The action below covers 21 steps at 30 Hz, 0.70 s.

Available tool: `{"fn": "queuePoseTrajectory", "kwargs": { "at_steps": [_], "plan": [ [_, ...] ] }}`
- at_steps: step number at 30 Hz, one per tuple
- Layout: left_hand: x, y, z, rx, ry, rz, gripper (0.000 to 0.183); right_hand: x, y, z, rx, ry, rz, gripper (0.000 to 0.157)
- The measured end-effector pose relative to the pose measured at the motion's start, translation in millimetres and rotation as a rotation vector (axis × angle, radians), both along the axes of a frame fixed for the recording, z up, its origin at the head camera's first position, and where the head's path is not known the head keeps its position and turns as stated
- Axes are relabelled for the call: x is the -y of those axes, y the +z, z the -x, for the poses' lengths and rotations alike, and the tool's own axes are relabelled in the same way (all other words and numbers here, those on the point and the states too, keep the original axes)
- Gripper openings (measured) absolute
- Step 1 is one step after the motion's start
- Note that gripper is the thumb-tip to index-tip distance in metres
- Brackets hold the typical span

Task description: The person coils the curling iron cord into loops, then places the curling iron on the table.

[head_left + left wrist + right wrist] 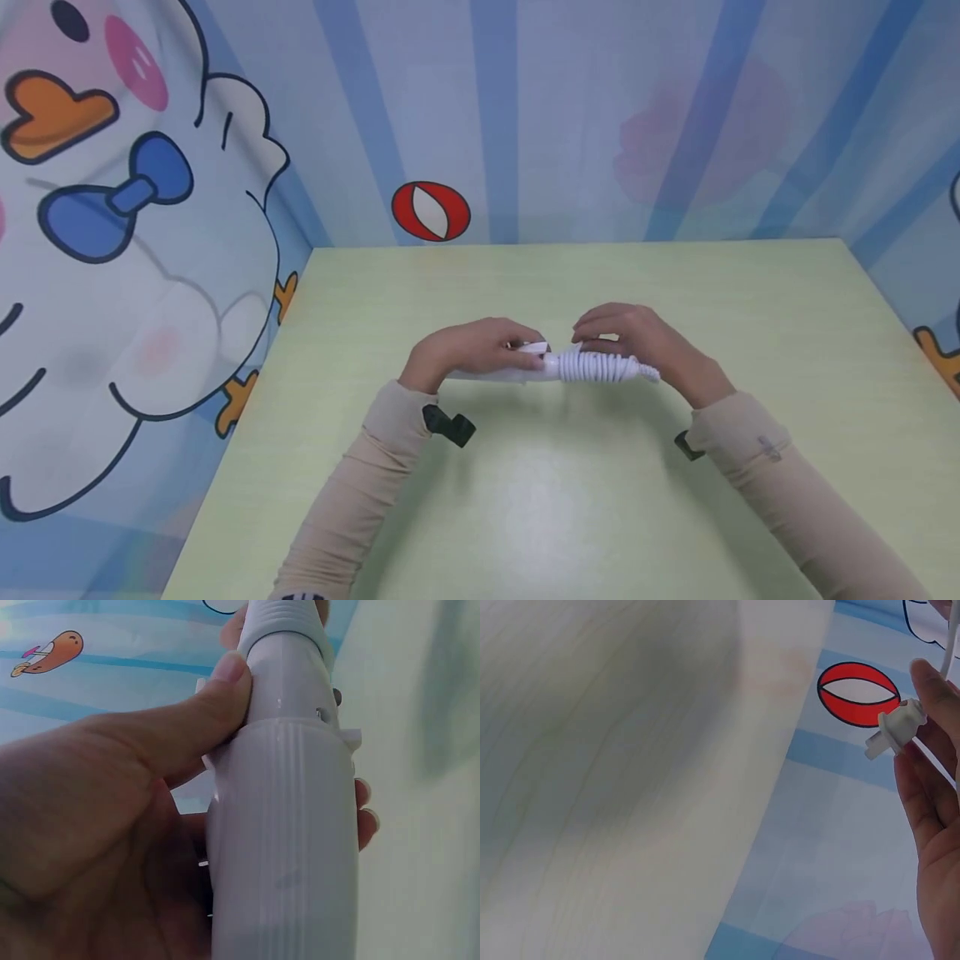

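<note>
A long white handheld electric appliance (pixel 495 376) lies across the front of me, held above the table. My left hand (pixel 480 346) grips its body, thumb along the narrow neck; in the left wrist view the body (pixel 285 840) is ribbed and fingertips show on its far side. White cord (pixel 597 367) is wound in several turns around the right part, where a tapered ribbed cord sleeve (pixel 648 372) sticks out. My right hand (pixel 632 329), just above the coils, pinches a small white plug (pixel 901 724) between thumb and fingers. Its prongs point away from the palm.
The pale green-yellow table (pixel 525 500) spreads beneath both hands. Behind it rises a blue striped backdrop (pixel 570 125), with a printed red and white ball (pixel 431 212) and a cartoon duck (pixel 150 275) on the left side. A dark wrist mount (pixel 450 425) hangs by the left cuff.
</note>
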State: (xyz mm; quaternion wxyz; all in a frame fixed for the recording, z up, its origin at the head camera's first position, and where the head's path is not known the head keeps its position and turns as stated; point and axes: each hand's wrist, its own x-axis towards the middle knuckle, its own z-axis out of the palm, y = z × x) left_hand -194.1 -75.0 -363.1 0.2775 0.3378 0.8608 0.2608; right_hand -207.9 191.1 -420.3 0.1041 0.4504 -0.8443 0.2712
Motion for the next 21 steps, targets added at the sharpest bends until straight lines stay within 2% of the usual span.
{"fn": "queuePoseTrajectory", "kwargs": {
  "at_steps": [6, 11, 17, 21],
  "plan": [
    [-5, -22.9, -1.3, -0.028, 0.008, 0.022, 0.019, -1, -3.4, 3.0, 0.041, -0.011, -0.117, 0.019],
    [-13, -38.3, -4.7, -0.071, 0.006, 0.067, 0.023, 3, -8.8, 5.5, 0.024, -0.003, -0.200, 0.014],
    [-24, -50.9, -7.8, -0.140, 0.008, 0.134, 0.023, 4, -24.4, 11.7, -0.003, -0.017, -0.240, 0.013],
    [-26, -62.3, -5.9, -0.152, 0.026, 0.148, 0.022, 4, -34.7, 16.4, 0.005, -0.034, -0.250, 0.014]
  ]
}}
